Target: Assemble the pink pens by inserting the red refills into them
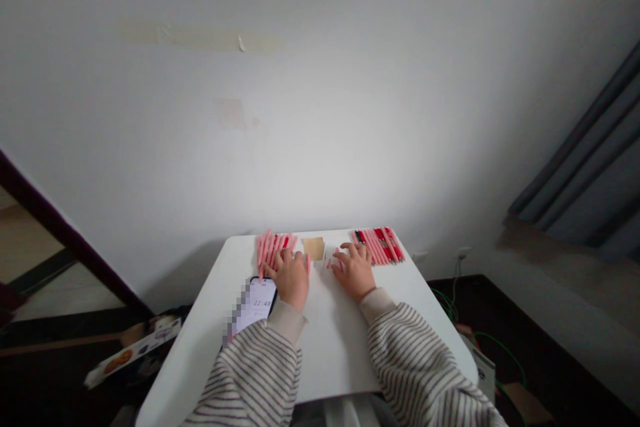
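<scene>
My left hand [291, 279] is palm down over the near edge of the left group of pink pens [270, 250]. A short pink pen barrel [309, 263] sticks out along the hand's inner side; the thumb is hidden, and the barrel appears gripped there. Opposite it, my right hand [357, 273] rests low over the white table [335, 333], with its fingers bent and apart. Small pink pen pieces [329, 263] show beside its fingertips, too small to make out well. Past that hand lies the right group of pink and red pens [380, 245], in a row.
Between the pen groups, at the table's back, is a flat tan square [314, 248]. A lit phone [257, 298] lies by my left forearm. The wall [320, 147] rises behind the table. Green cables [450, 307] run on the floor at right; a dark curtain [585, 153] hangs there.
</scene>
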The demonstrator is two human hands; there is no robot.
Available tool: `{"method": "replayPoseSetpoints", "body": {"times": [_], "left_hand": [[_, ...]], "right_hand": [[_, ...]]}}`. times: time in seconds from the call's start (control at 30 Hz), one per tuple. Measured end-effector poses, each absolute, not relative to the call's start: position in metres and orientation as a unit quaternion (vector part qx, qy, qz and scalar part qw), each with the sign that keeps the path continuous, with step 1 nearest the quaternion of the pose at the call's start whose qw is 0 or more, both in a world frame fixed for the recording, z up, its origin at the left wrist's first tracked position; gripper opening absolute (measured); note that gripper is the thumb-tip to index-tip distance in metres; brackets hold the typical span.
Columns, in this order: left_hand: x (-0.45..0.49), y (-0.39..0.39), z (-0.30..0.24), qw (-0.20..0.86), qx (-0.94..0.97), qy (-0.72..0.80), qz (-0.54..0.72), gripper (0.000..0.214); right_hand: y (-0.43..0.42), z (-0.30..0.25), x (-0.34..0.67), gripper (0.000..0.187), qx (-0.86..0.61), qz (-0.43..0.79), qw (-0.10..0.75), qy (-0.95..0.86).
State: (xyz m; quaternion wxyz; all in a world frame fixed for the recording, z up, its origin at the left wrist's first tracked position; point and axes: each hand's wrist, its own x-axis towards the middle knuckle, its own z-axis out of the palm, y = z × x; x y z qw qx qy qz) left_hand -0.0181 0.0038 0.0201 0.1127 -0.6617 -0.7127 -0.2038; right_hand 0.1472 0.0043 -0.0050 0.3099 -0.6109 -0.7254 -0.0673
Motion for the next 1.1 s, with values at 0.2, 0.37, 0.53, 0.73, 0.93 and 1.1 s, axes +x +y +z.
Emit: {"method": "replayPoseSetpoints", "body": {"times": [0.2,0.37,0.53,0.73,0.93,1.1], "left_hand": [[-0.019,0.004,0.022,0.114,-0.660,-0.714,-0.204,0.037],[-0.019,0.003,0.023,0.122,-0.661,-0.711,-0.208,0.038],[-0.019,0.004,0.021,0.120,-0.658,-0.712,-0.214,0.037],[-0.017,0.005,0.023,0.125,-0.643,-0.720,-0.230,0.035],[-0.014,0.005,0.028,0.121,-0.652,-0.695,-0.279,0.030],[-0.001,0.002,0.022,0.095,-0.706,-0.634,-0.302,0.026]], "right_hand": [[0.004,-0.005,0.145,0.021,-0.615,-0.074,0.292,-0.729],[0.004,-0.004,0.144,0.016,-0.611,-0.075,0.289,-0.733],[0.005,-0.004,0.144,0.013,-0.606,-0.072,0.289,-0.737],[0.007,-0.006,0.144,0.013,-0.602,-0.070,0.296,-0.738],[0.008,-0.007,0.144,0.012,-0.595,-0.067,0.307,-0.740],[0.009,-0.003,0.146,0.015,-0.594,-0.062,0.345,-0.724]]}}
